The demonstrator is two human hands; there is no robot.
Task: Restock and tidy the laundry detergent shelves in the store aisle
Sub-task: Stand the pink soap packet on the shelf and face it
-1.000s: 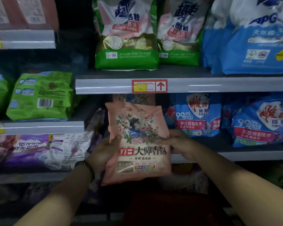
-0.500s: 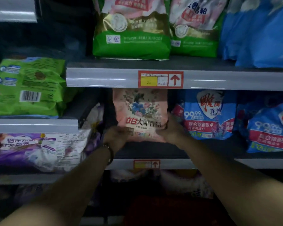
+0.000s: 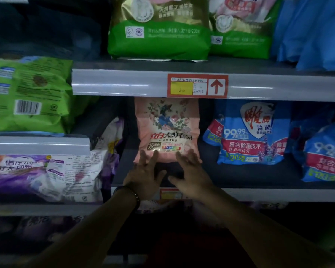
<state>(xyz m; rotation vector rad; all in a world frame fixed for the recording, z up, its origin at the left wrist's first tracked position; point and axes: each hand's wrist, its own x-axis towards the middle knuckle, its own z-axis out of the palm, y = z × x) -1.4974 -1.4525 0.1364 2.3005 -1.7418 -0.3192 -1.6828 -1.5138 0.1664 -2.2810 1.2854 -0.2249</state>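
Head — pink bag [image 3: 167, 130] touches left hand [image 3: 143, 176].

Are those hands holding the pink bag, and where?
Nothing is gripped. The left hand and right hand touch straight fingers against the lower front of the pink detergent bag.

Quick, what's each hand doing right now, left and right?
The left hand is open, straight fingers touching the pink detergent bag near its bottom.
The right hand is open, fingers spread against the same bag, gripping nothing.
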